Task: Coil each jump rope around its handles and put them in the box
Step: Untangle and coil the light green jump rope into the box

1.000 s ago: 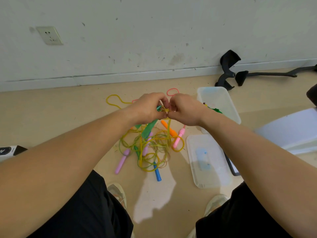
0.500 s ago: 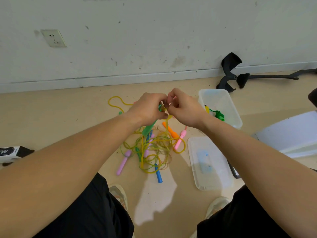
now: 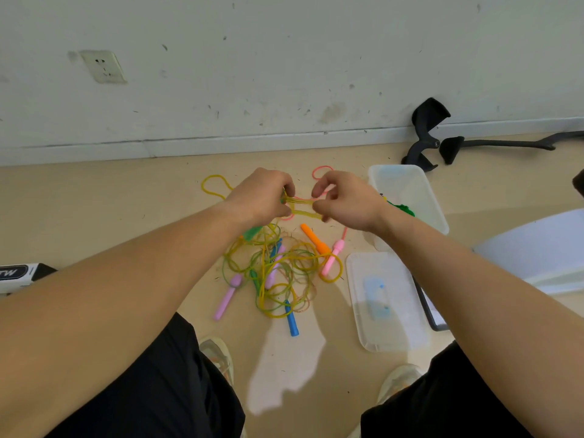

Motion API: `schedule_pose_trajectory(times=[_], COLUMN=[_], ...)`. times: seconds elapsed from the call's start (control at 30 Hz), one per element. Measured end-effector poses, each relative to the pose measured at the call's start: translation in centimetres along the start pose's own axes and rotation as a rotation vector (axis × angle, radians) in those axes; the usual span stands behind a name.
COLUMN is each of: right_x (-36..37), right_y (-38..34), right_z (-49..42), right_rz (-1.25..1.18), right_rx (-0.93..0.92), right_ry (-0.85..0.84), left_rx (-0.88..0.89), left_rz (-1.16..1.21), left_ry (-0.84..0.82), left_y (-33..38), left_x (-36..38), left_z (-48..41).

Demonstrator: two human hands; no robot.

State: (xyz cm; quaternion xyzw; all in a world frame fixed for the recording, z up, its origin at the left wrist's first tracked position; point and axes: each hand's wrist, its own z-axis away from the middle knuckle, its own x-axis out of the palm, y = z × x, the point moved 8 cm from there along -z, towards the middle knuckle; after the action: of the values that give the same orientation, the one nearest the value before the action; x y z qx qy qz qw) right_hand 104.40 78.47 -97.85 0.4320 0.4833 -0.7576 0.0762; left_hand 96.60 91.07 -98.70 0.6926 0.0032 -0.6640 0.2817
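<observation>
In the head view the coiling step is in hand. The left hand [image 3: 262,197] grips a green handle [image 3: 252,232], and the right hand [image 3: 344,200] fingers pinch the yellow rope [image 3: 301,212] stretched between both hands, above the floor. The next move probably needs another tight turn.

The pile [image 3: 278,270] on the floor shows one orange handle [image 3: 316,240], one pink, two purple and two blue. There is one box [image 3: 410,184] and one lid [image 3: 388,301].

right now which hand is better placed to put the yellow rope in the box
Right. The right hand pinches the yellow rope just beside the box; the left hand grips it too, but farther away.
</observation>
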Motion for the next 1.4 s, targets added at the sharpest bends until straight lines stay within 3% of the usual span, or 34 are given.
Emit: schedule_pose_trajectory(times=[0.13,0.2,0.23,0.3,0.4,0.43,0.53,0.6,0.77,0.87,0.97,1.13,1.2,1.27,1.3,1.4], right_x=[-0.1,-0.3,-0.4,-0.9,-0.5,-0.3,-0.2,0.0,-1.5,-3.2,-3.8,-1.3,-0.6,-0.7,-1.3,-3.1], right_y=[1.9,2.0,1.5,0.7,1.0,1.4,2.0,2.5,4.4,5.1,5.9,7.8,7.5,7.7,7.9,8.2], right_z=[0.0,0.0,-0.1,0.1,0.5,0.5,0.1,0.3,0.5,0.9,1.3,1.8,1.7,1.8,1.8,1.5], right_rz=[0.586,0.674,0.568,0.124,-0.441,-0.422,0.159,0.409,0.395,0.281,0.068,-0.828,-0.987,-0.895,-0.725,0.122], right_rx=[0.079,0.083,0.037,-0.030,0.005,0.021,-0.022,0.003,0.126,0.169,0.193,0.399,0.404,0.413,0.402,0.272], right_ry=[-0.124,-0.089,-0.048,0.029,-0.053,-0.066,-0.041,-0.044,0.067,0.292,0.386,0.236,0.169,0.153,0.159,0.141], left_rx=[0.022,0.026,0.017,-0.012,-0.021,-0.014,0.011,0.010,-0.033,-0.021,-0.029,-0.027,-0.018,-0.023,-0.039,-0.110], left_rz=[-0.031,-0.054,-0.072,-0.090,-0.085,-0.084,-0.132,-0.166,-0.123,-0.075,-0.057,-0.017,-0.008,-0.037,-0.069,-0.138], left_ry=[-0.031,-0.038,-0.039,-0.051,-0.052,-0.048,-0.044,-0.048,-0.051,-0.011,-0.013,-0.037,-0.039,-0.051,-0.062,-0.073], left_y=[-0.3,-0.3,-0.5,-1.2,-2.0,-2.1,-1.8,-1.8,-2.2,-1.6,-1.4,-1.1,-0.8,-1.4,-1.9,-4.1], left_x=[0.2,0.5,0.5,0.3,-0.5,-0.6,-0.5,-0.1,-0.1,-0.5,-0.4,0.0,0.2,0.3,0.3,-0.1], left_z=[-0.1,-0.1,-0.2,-0.2,-0.2,-0.2,0.0,0.1,0.2,0.1,0.1,0.1,0.1,0.0,0.0,-0.1])
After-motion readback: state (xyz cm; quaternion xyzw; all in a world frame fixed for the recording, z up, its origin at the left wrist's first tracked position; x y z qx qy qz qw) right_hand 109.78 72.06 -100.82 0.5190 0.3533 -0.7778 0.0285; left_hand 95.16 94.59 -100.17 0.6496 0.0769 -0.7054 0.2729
